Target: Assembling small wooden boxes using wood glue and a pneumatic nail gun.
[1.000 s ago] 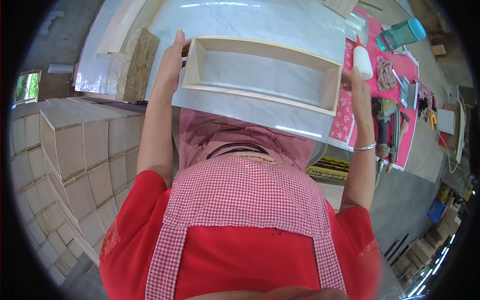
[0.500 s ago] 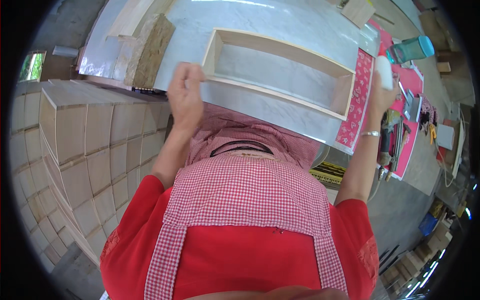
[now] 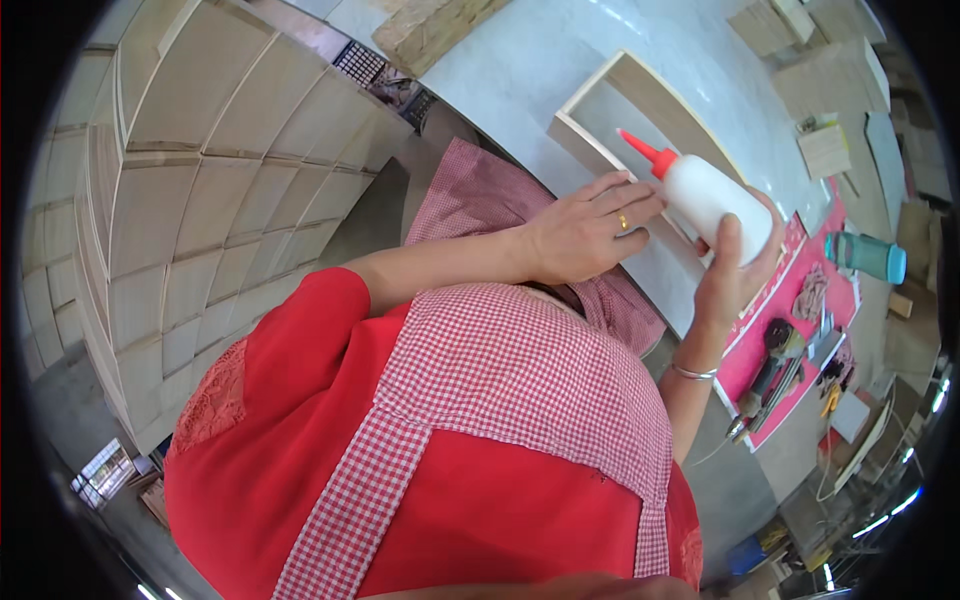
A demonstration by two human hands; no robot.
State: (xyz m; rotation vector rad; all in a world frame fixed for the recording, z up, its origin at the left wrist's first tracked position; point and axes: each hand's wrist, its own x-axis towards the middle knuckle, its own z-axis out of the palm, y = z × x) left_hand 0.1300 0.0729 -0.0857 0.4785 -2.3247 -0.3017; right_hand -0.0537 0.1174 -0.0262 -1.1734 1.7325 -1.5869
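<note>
A white squeeze glue bottle (image 3: 708, 205) with a red pointed nozzle is gripped in my right hand (image 3: 742, 268). It is tilted, its nozzle toward the upper left, over an open rectangular wooden frame (image 3: 665, 100). The frame lies on the pale grey tabletop. My left hand (image 3: 590, 228), wearing a ring, reaches across to the frame's near side, close to the bottle's nozzle. Its fingers are extended and somewhat apart, with nothing visible in them. Whether the fingertips touch the frame I cannot tell. The bottle hides part of the frame's right half.
Stacked wooden boxes (image 3: 220, 170) rise on the left. A thick wooden block (image 3: 430, 35) lies at the table's far left edge. On the right, a pink cloth (image 3: 770, 350) bears several tools, beside a teal bottle (image 3: 866, 257). Small wood pieces (image 3: 825, 150) lie farther back.
The glue bottle has come leftward over the frame in my right hand. My left hand has left the frame's left corner and crossed to its near side. The whole view has turned.
</note>
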